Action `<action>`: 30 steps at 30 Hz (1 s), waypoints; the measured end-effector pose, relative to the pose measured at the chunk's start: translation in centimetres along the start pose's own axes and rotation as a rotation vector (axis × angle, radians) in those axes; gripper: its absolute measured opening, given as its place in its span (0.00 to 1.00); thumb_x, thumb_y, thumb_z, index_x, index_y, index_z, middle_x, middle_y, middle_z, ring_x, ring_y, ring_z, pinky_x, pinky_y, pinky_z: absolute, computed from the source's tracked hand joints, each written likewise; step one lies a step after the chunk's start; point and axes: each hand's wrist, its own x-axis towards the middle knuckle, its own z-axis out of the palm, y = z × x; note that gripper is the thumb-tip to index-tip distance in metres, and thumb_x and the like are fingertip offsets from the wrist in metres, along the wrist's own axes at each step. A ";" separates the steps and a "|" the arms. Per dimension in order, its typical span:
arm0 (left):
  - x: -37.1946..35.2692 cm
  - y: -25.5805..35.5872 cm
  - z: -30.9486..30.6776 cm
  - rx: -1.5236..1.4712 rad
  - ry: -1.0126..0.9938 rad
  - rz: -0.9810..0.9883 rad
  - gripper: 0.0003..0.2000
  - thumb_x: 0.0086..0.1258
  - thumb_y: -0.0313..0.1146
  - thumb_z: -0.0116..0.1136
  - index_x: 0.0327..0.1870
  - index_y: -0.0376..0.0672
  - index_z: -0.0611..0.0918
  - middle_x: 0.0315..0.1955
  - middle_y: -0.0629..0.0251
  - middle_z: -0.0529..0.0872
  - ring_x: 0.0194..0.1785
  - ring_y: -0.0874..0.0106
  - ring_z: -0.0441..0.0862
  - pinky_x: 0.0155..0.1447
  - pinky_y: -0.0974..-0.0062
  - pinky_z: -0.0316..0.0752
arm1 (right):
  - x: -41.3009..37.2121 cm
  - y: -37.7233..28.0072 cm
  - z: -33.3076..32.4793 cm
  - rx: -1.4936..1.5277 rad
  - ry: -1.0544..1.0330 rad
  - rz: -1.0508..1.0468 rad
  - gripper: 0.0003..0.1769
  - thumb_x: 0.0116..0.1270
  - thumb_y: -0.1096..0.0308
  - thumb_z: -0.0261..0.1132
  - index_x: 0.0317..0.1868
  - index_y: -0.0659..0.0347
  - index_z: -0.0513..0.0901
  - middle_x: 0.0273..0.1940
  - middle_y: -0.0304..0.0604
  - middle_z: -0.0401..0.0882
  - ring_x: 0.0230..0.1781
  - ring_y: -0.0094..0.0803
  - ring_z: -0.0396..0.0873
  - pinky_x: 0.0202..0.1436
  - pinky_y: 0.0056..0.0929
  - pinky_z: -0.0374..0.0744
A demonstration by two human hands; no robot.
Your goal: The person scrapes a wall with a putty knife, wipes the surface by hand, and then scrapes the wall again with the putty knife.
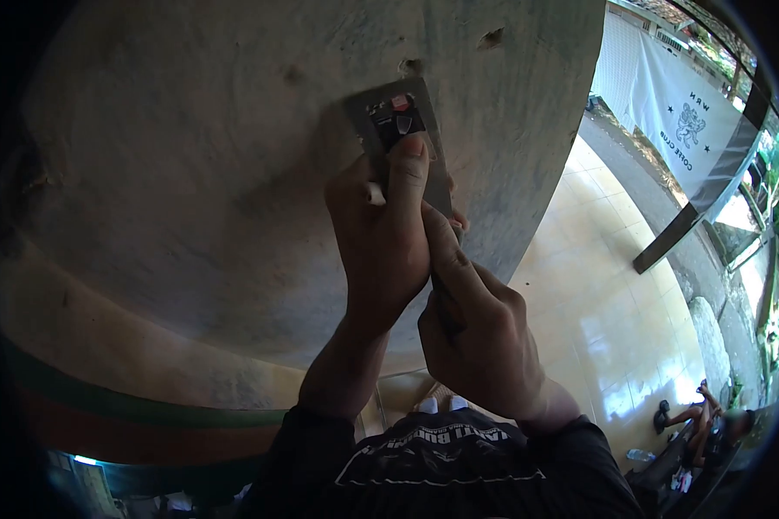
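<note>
A flat grey rectangular thing (437,177) with a dark, red-marked label is above the grey, worn surface (260,173); whether they touch I cannot tell. My left hand (381,221) is closed round its left side, the thumb pressed on the label. Below and to the right, my right hand (480,333) is closed near the lower end of the grey thing, its fingertips against my left hand. Whatever lies inside the right hand is mostly hidden by the fingers.
Shiny tiles (597,303) cover the floor at the right. A white banner (684,121) hangs at the upper right beside a dark post (666,238). Another person (710,432) sits at the lower right near a plastic bottle (640,455). Small pits mark the surface at the top.
</note>
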 end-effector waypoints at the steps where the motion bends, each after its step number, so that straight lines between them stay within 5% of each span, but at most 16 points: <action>1: 0.0 0.1 0.2 -0.028 0.034 -0.010 0.14 0.70 0.39 0.52 0.30 0.37 0.78 0.18 0.67 0.77 0.14 0.80 0.74 0.15 0.83 0.70 | -0.2 -0.1 0.0 -0.001 -0.008 0.011 0.36 0.52 0.87 0.54 0.66 0.64 0.66 0.36 0.64 0.80 0.40 0.57 0.82 0.41 0.42 0.80; 6: 0.4 0.5 0.4 -0.002 -0.063 0.040 0.16 0.73 0.36 0.49 0.25 0.35 0.75 0.15 0.65 0.78 0.14 0.78 0.77 0.17 0.81 0.72 | -0.3 0.4 0.0 0.025 0.004 -0.001 0.35 0.53 0.86 0.53 0.66 0.67 0.65 0.43 0.67 0.79 0.48 0.57 0.79 0.47 0.40 0.79; 8: 0.2 0.6 0.5 -0.006 -0.079 0.046 0.15 0.73 0.35 0.50 0.25 0.34 0.75 0.15 0.64 0.78 0.14 0.78 0.77 0.17 0.81 0.72 | 0.7 0.6 -0.3 0.081 0.144 -0.197 0.39 0.52 0.83 0.54 0.69 0.57 0.62 0.33 0.66 0.77 0.30 0.59 0.80 0.34 0.51 0.79; 13: -1.8 0.2 0.2 0.017 -0.002 -0.036 0.16 0.73 0.37 0.50 0.26 0.34 0.76 0.15 0.66 0.77 0.15 0.78 0.77 0.17 0.81 0.72 | -2.1 0.9 -0.3 -0.017 -0.024 -0.039 0.40 0.53 0.81 0.55 0.70 0.53 0.61 0.31 0.62 0.76 0.31 0.58 0.80 0.34 0.49 0.79; 19: -1.3 1.5 1.3 0.059 -0.002 -0.040 0.14 0.69 0.38 0.52 0.29 0.34 0.77 0.19 0.68 0.76 0.16 0.79 0.74 0.17 0.82 0.71 | -1.3 0.3 -1.5 0.010 0.006 -0.035 0.41 0.54 0.80 0.55 0.71 0.46 0.60 0.27 0.57 0.73 0.27 0.57 0.79 0.31 0.50 0.80; 30: -4.0 -0.2 0.2 0.089 0.016 -0.069 0.14 0.70 0.39 0.53 0.31 0.35 0.78 0.20 0.67 0.78 0.17 0.79 0.76 0.17 0.83 0.71 | -3.7 1.9 0.3 0.043 0.028 -0.073 0.39 0.53 0.80 0.56 0.69 0.53 0.62 0.26 0.56 0.72 0.19 0.53 0.75 0.28 0.47 0.79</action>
